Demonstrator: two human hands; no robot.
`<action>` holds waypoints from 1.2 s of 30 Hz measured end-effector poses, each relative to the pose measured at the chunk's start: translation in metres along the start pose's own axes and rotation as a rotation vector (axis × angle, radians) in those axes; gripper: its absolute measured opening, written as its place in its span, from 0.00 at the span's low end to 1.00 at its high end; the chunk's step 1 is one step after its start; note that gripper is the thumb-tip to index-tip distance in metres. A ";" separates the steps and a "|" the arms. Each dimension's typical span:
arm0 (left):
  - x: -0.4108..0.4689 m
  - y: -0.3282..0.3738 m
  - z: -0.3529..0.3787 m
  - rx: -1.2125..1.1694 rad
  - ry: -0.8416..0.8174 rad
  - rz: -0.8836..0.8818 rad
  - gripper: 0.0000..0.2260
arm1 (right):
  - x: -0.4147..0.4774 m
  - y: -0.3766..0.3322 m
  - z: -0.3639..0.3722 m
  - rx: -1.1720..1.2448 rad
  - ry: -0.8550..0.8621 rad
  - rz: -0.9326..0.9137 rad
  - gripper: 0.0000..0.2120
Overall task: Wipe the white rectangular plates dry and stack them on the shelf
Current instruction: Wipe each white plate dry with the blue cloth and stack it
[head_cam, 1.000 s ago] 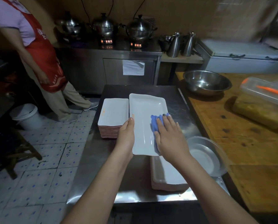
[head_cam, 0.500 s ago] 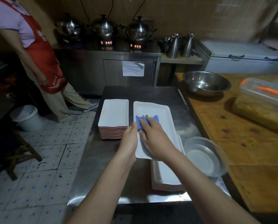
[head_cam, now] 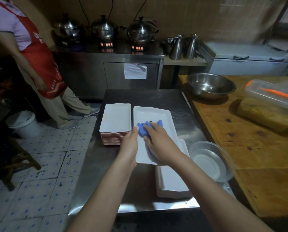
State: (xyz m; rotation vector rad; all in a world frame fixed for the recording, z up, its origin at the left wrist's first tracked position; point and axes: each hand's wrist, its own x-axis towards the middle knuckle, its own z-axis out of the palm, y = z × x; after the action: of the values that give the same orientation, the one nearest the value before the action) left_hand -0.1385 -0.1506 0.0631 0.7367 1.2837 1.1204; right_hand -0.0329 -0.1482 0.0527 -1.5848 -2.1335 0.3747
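Left hand [head_cam: 129, 145] grips the white plate [head_cam: 154, 114] by its edge; right hand [head_cam: 162, 145], fingers straight, presses blue cloth [head_cam: 141, 129] down; apron [head_cam: 39, 64] lettering looks unreadable.

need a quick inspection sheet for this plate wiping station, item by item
surface: steel table, bare metal, glare at front edge
job's things: white plate being wiped; blue cloth on it; tall stack left of it; short stack partly under its near end
clutter: glass bowl at table's right edge; steel bowl and plastic box on wooden counter
hands: left hand grips plate's left edge; right hand presses cloth
cables: two cords up the wall behind the pots
surroundings: person in red apron at left; white bucket on tiled floor
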 end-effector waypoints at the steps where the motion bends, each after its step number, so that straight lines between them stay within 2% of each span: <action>1: 0.000 -0.002 0.001 -0.004 -0.021 -0.005 0.13 | 0.003 0.006 -0.003 -0.001 0.019 0.037 0.18; 4: -0.001 -0.006 0.003 -0.011 -0.049 -0.017 0.14 | 0.000 0.025 -0.003 -0.083 0.055 0.172 0.20; 7: 0.002 -0.013 0.005 -0.015 -0.042 -0.022 0.14 | -0.016 0.030 0.012 -0.095 0.027 0.214 0.20; 11: 0.006 -0.028 0.006 0.001 -0.013 -0.078 0.13 | -0.038 0.025 0.029 0.136 -0.008 0.192 0.17; 14: 0.010 -0.044 0.008 0.068 -0.011 -0.122 0.13 | -0.045 0.034 0.023 0.336 0.050 0.285 0.14; 16: 0.012 -0.054 0.011 0.087 -0.021 -0.140 0.14 | -0.049 0.044 0.018 0.400 0.069 0.362 0.19; 19: 0.012 -0.072 0.018 0.149 -0.076 -0.151 0.13 | -0.053 0.061 0.014 0.363 0.111 0.464 0.27; 21: 0.013 -0.084 0.021 0.194 -0.088 -0.156 0.11 | -0.057 0.070 0.009 0.356 0.161 0.535 0.29; 23: 0.015 -0.095 0.023 0.216 -0.078 -0.167 0.10 | -0.059 0.081 0.004 0.374 0.193 0.570 0.24; 26: 0.018 -0.106 0.028 0.230 -0.062 -0.188 0.10 | -0.061 0.097 0.000 0.377 0.191 0.596 0.05; 30: 0.023 -0.113 0.032 0.281 -0.028 -0.188 0.11 | -0.068 0.109 0.001 0.518 0.182 0.696 0.03; 31: 0.024 -0.114 0.033 0.348 -0.011 -0.161 0.11 | -0.069 0.110 0.001 0.551 0.183 0.717 0.03; 34: 0.025 -0.113 0.034 0.712 0.091 0.004 0.15 | -0.073 0.115 0.003 0.669 0.203 0.756 0.14; 36: 0.023 -0.114 0.034 0.879 0.153 0.088 0.16 | -0.073 0.117 0.004 0.754 0.218 0.788 0.13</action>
State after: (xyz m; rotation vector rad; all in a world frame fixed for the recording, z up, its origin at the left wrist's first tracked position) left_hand -0.0819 -0.1620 -0.0428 1.3739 1.9101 0.6468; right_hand 0.0791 -0.1828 -0.0199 -1.7762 -0.9247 1.0433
